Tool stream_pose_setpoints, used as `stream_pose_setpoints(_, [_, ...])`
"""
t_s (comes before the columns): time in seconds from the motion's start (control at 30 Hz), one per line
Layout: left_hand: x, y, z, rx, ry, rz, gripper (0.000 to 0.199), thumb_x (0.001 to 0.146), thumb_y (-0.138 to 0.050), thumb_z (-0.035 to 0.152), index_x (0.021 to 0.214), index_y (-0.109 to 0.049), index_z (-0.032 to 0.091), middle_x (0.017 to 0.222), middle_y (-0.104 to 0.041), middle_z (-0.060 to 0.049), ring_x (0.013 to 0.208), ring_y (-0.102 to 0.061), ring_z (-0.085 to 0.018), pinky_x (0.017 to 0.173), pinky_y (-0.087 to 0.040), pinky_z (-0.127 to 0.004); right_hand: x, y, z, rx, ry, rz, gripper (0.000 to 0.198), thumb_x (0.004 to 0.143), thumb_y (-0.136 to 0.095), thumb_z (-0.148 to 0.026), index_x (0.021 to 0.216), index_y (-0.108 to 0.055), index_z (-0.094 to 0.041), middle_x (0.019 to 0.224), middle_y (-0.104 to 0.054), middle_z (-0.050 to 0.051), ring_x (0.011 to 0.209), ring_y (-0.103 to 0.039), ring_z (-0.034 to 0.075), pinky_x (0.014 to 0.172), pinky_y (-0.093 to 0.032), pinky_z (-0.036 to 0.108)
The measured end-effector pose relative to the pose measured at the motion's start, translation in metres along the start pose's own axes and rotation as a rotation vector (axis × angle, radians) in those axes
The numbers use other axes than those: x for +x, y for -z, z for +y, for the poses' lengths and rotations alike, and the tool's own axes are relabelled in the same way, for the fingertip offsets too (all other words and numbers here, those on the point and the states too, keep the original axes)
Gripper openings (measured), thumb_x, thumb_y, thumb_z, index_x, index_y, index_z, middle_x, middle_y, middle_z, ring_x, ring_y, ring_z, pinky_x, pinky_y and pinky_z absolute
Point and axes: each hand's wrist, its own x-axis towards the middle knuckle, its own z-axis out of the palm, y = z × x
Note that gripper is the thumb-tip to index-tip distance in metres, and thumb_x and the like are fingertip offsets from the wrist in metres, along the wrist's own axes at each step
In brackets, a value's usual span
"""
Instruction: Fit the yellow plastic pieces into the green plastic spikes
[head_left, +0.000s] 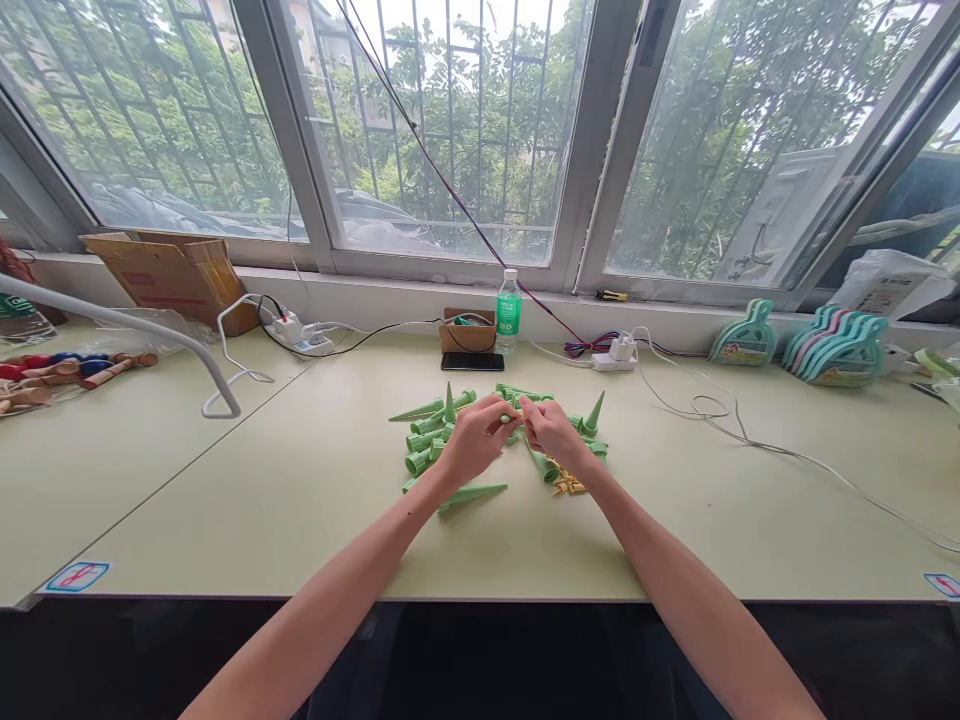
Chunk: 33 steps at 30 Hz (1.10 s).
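Left hand pinches small green piece, right hand just beside, grip unclear; probably mid-fitting, next needs alignment.

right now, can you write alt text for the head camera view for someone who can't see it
A person's left hand and right hand meet over a pale table, with a small green piece in the left. Green cones lie and stand around them, with yellowish pieces near the right hand; behind, a bottle stands by the windows.
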Motion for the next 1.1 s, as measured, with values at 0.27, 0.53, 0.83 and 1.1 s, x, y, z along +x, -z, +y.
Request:
stream_pose_setpoints(0.27, [0.0011, 0.0016, 0.0031, -0.092, 0.036, 0.005, 0.016, 0.089, -0.060, 0.031, 0.082, -0.067, 0.017, 0.077, -0.058, -0.001, 0.054, -0.052, -0.007, 0.050, -0.046, -0.020, -0.0020, -0.0001, -0.0013, -0.099, 0.065, 0.047, 0.061, 0.090, -0.035, -0.068, 0.048, -0.034, -0.023, 0.038, -0.034, -0.002, 0.038, -0.034, 0.010, 0.038, -0.027, 0.025])
stream_pose_setpoints(0.53, [0.0010, 0.0027, 0.0024, -0.087, 0.020, -0.003, 0.016, 0.090, -0.060, 0.030, 0.083, -0.067, 0.018, 0.079, -0.061, -0.002, 0.056, -0.054, -0.007, 0.051, -0.048, -0.021, -0.0015, -0.0008, 0.0013, -0.074, 0.069, 0.061, 0.061, 0.090, -0.038, -0.065, 0.048, -0.037, -0.022, 0.039, -0.035, -0.002, 0.039, -0.035, 0.010, 0.041, -0.029, 0.025])
stream_pose_setpoints(0.83, [0.0034, 0.0021, 0.0099, -0.297, 0.190, 0.030, 0.018, 0.086, -0.065, 0.035, 0.090, -0.069, 0.018, 0.088, -0.063, -0.004, 0.053, -0.060, -0.008, 0.048, -0.056, -0.023, -0.0012, -0.0017, 0.0023, -0.191, 0.161, 0.161, 0.062, 0.091, -0.035, -0.068, 0.050, -0.033, -0.022, 0.043, -0.033, -0.003, 0.042, -0.032, 0.010, 0.045, -0.027, 0.026])
stream_pose_setpoints(1.1, [0.0060, 0.0020, 0.0082, -0.524, 0.279, -0.007, 0.027, 0.084, -0.066, 0.038, 0.097, -0.068, 0.015, 0.100, -0.066, -0.008, 0.069, -0.068, -0.014, 0.062, -0.064, -0.030, -0.0064, -0.0006, -0.0054, -0.376, 0.324, 0.183, 0.054, 0.098, -0.028, -0.056, 0.063, -0.047, -0.019, 0.056, -0.043, -0.001, 0.054, -0.037, 0.011, 0.056, -0.031, 0.025])
